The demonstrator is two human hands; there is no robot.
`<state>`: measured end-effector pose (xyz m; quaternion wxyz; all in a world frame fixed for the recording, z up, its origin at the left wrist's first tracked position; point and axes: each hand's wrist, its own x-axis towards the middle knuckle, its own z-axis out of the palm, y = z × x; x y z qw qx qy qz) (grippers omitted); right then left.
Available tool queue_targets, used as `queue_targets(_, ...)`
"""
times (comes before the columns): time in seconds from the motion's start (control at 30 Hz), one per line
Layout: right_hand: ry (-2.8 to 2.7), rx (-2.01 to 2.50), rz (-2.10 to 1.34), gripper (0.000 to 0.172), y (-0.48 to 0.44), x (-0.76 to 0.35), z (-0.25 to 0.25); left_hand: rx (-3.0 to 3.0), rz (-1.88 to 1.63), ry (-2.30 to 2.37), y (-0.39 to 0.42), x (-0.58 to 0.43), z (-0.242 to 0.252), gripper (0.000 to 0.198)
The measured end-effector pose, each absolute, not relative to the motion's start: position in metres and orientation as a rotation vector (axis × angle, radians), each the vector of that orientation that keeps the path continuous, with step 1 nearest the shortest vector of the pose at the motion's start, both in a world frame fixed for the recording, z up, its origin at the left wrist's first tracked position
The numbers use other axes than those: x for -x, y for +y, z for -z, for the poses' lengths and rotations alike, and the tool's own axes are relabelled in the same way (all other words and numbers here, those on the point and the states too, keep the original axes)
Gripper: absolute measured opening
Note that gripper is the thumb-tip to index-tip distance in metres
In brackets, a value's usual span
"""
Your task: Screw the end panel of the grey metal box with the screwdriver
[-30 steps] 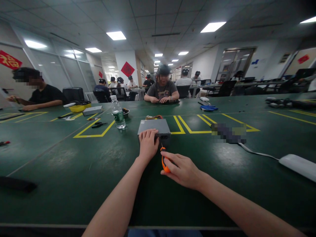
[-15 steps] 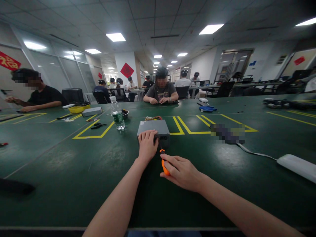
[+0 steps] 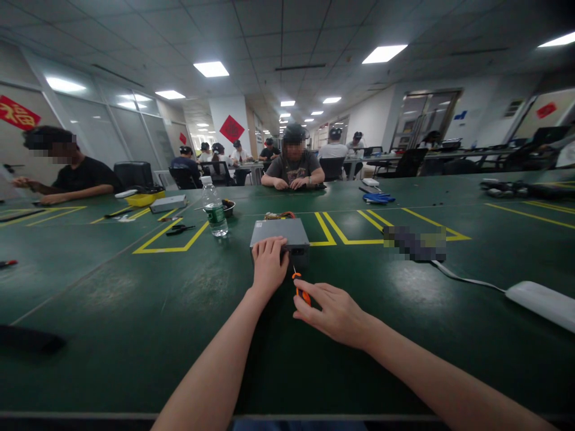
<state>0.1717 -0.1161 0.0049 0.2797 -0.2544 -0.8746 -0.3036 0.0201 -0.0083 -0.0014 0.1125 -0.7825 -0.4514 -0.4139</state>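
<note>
A grey metal computer power supply (image 3: 294, 233) sits on the green table in front of me, its socket side facing me and colored wires behind it. My left hand (image 3: 269, 263) grips its near left part, fingers over the top and thumb at the front face. My right hand (image 3: 335, 311) is closed round an orange and black screwdriver (image 3: 304, 296), pinching the handle between thumb and fingers. Its thin shaft points up at the box's lower front face, just right of my left thumb. Whether the tip touches the box, I cannot tell.
Left of the box stands a water bottle (image 3: 215, 209), with a small bowl (image 3: 228, 208) behind it and black pliers (image 3: 179, 230) nearby. To the right lie a blurred dark object (image 3: 413, 244) and a white power strip (image 3: 541, 304) on a cable. A person (image 3: 294, 161) sits opposite.
My right hand has shifted slightly right, and the screwdriver's handle has turned in its fingers. More of the shaft shows now. The left hand and the power supply stay in place.
</note>
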Motion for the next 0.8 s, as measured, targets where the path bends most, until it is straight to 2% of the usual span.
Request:
queue_targets(0.1, -2.391, 0.674, 0.811, 0.030, -0.1189, -0.1722, -0.0055, 2.293, 1.215, -1.327, -0.0079, -0.0202, 0.0019, 0.026)
queue_targets(0.33, -2.251, 0.612, 0.829, 0.017, -0.1134, -0.1706, -0.0049, 2.291, 1.219, -1.313, -0.0079, -0.0198, 0.0024, 0.027)
queue_targets(0.63, -2.386, 0.644, 0.775, 0.028, -0.1184, -0.1711, -0.0056, 2.294, 1.215, -1.327, -0.0087, -0.0201, 0.0012, 0.026)
queue_targets(0.8, -2.284, 0.605, 0.810, 0.022, -0.1127, -0.1689, -0.0054, 2.294, 1.211, -1.323, -0.0093, -0.0198, 0.0010, 0.026)
